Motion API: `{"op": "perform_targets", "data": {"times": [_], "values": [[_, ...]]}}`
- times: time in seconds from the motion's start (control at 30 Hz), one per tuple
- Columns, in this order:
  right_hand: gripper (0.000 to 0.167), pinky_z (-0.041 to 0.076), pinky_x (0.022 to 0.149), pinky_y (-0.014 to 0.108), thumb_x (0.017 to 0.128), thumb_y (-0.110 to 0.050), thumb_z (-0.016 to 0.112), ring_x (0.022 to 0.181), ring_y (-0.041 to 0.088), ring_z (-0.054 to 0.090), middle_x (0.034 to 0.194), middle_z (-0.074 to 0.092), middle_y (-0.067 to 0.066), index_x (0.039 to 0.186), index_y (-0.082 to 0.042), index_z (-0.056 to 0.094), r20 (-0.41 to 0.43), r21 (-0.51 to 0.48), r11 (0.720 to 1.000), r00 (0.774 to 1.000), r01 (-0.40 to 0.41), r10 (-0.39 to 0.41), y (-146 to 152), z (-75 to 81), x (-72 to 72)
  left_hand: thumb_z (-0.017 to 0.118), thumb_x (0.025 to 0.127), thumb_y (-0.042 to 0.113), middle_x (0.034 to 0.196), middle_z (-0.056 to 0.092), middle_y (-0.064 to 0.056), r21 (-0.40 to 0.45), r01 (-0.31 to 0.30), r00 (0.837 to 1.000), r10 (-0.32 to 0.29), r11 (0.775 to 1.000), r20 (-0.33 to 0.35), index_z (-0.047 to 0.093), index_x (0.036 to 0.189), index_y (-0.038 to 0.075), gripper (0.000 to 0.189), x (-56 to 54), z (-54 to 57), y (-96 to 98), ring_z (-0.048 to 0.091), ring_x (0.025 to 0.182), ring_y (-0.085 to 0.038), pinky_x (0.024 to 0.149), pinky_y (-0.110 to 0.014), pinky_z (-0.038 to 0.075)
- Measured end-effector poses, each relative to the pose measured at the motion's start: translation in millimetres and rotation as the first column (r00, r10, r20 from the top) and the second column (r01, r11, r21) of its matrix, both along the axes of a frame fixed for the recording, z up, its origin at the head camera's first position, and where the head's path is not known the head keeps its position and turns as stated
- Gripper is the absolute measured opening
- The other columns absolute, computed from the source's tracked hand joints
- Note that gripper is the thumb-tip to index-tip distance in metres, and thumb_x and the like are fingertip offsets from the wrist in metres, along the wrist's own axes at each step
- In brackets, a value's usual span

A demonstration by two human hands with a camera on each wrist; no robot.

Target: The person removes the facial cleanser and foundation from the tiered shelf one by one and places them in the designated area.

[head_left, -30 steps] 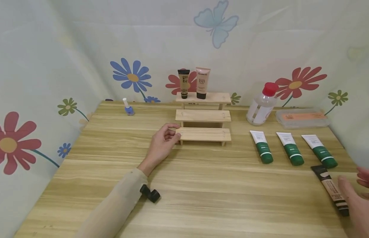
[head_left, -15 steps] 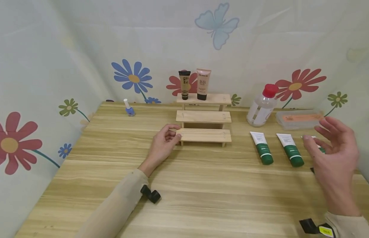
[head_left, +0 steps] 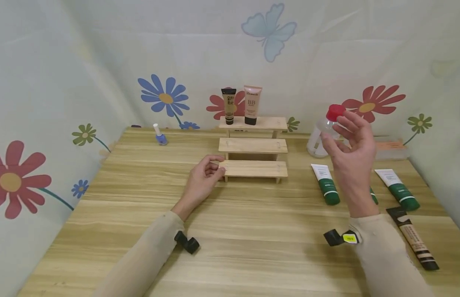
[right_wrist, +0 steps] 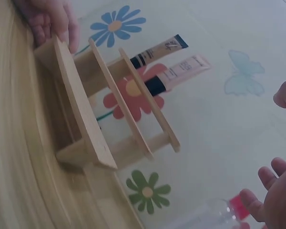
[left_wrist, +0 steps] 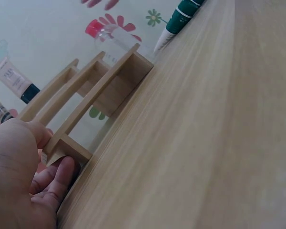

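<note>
My left hand (head_left: 203, 176) grips the left end of the bottom step of a three-tier wooden display stand (head_left: 256, 168). In the left wrist view its fingers (left_wrist: 62, 181) curl around the end leg, close to the table. On the top tier stand a black-and-gold tube (head_left: 229, 106) and a pink BB cream tube (head_left: 252, 105), both upright on their caps. My right hand (head_left: 352, 165) is raised with nothing in it, fingers spread and lightly bent. In the head view it overlaps a clear bottle with a red cap (head_left: 335, 112) and hides most of one green-and-white tube.
Green-and-white tubes (head_left: 325, 184) lie on the right, another tube (head_left: 397, 189) beyond the right arm. Nearer lies a black-and-beige tube (head_left: 413, 239). A clear flat case (head_left: 391, 152) sits at the back right, blue nail polish (head_left: 160, 136) at the back left.
My right hand has come in from the right edge and moved left, over the lying tubes to in front of the bottle. The left hand and the stand have not moved.
</note>
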State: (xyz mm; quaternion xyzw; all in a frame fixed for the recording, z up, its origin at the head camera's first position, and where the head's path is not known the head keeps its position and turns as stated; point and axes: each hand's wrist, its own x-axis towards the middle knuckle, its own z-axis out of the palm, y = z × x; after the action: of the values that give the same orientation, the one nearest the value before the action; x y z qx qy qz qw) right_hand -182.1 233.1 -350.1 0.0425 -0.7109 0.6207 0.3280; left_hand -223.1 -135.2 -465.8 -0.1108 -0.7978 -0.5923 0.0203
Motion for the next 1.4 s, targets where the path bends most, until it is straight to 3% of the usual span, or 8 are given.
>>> {"op": "perform_targets", "data": {"times": [0.2, 0.33, 0.43, 0.73, 0.93, 1.1, 1.4], "values": [[0.057, 0.058, 0.102, 0.029, 0.098, -0.007, 0.085, 0.132, 0.031, 0.064, 0.144, 0.065, 0.012, 0.151, -0.014, 0.064, -0.055, -0.056, 0.995, 0.995, -0.087, 0.084, -32, 0.6, -28.2, 0.075, 0.109, 0.024, 0.109, 0.075, -0.014, 0.009, -0.005, 1.0, 0.005, 1.0, -0.002, 0.071, 0.137, 0.018, 0.029, -0.3, -1.3, -1.3, 0.076, 0.095, -0.029, 0.082, -0.024, 0.061], [0.055, 0.059, 0.104, 0.033, 0.099, -0.009, 0.084, 0.132, 0.026, 0.066, 0.144, 0.067, 0.007, 0.15, -0.014, 0.064, -0.061, -0.054, 0.991, 0.991, -0.122, 0.119, -52, 1.3, -44.9, 0.075, 0.109, 0.024, 0.109, 0.075, -0.015, 0.013, -0.004, 1.0, 0.004, 1.0, 0.002, 0.071, 0.137, 0.017, 0.029, -0.4, -0.8, -0.7, 0.076, 0.096, -0.031, 0.082, -0.024, 0.061], [0.054, 0.058, 0.104, 0.035, 0.1, -0.011, 0.083, 0.131, 0.024, 0.067, 0.142, 0.068, 0.002, 0.15, -0.015, 0.064, -0.057, -0.054, 0.985, 0.985, -0.164, 0.161, -67, 2.4, -57.6, 0.076, 0.109, 0.023, 0.11, 0.075, -0.015, 0.018, -0.008, 1.0, 0.008, 1.0, 0.007, 0.071, 0.137, 0.017, 0.029, -0.2, 0.0, -0.1, 0.077, 0.096, -0.031, 0.081, -0.023, 0.061], [0.055, 0.059, 0.107, 0.043, 0.1, -0.008, 0.082, 0.132, 0.028, 0.066, 0.143, 0.065, 0.008, 0.151, -0.019, 0.064, 0.001, -0.09, 0.957, 0.961, -0.275, 0.276, -107, 1.9, -93.1, 0.075, 0.11, 0.021, 0.109, 0.075, -0.015, 0.011, -0.009, 1.0, 0.009, 1.0, 0.001, 0.071, 0.138, 0.016, 0.029, 0.2, 0.3, -0.2, 0.077, 0.096, -0.031, 0.082, -0.024, 0.061], [0.055, 0.059, 0.109, 0.041, 0.101, 0.0, 0.078, 0.132, 0.029, 0.067, 0.143, 0.065, 0.015, 0.153, -0.013, 0.062, 0.037, -0.107, 0.945, 0.948, -0.309, 0.315, -122, -2.0, -107.1, 0.075, 0.11, 0.022, 0.109, 0.075, -0.014, -0.008, -0.002, 1.0, 0.001, 1.0, -0.008, 0.071, 0.138, 0.017, 0.029, -0.9, -0.7, -0.8, 0.076, 0.096, -0.029, 0.082, -0.024, 0.059], [0.054, 0.059, 0.11, 0.039, 0.103, 0.003, 0.074, 0.131, 0.026, 0.067, 0.143, 0.065, 0.014, 0.152, -0.015, 0.062, 0.071, -0.096, 0.941, 0.941, -0.325, 0.332, -129, -2.8, -114.2, 0.075, 0.109, 0.022, 0.108, 0.075, -0.013, -0.013, 0.0, 1.0, 0.0, 1.0, -0.016, 0.072, 0.137, 0.018, 0.028, -1.6, -0.5, -1.2, 0.075, 0.095, -0.028, 0.082, -0.023, 0.059], [0.048, 0.06, 0.107, 0.037, 0.104, 0.002, 0.074, 0.122, 0.024, 0.069, 0.137, 0.07, 0.014, 0.148, -0.013, 0.063, 0.128, -0.05, 0.955, 0.946, -0.293, 0.297, -133, -5.8, -120.8, 0.075, 0.109, 0.025, 0.107, 0.076, -0.012, -0.012, 0.003, 1.0, -0.003, 1.0, -0.023, 0.072, 0.136, 0.018, 0.028, -0.8, 0.3, -0.4, 0.074, 0.094, -0.027, 0.082, -0.024, 0.059]]}}
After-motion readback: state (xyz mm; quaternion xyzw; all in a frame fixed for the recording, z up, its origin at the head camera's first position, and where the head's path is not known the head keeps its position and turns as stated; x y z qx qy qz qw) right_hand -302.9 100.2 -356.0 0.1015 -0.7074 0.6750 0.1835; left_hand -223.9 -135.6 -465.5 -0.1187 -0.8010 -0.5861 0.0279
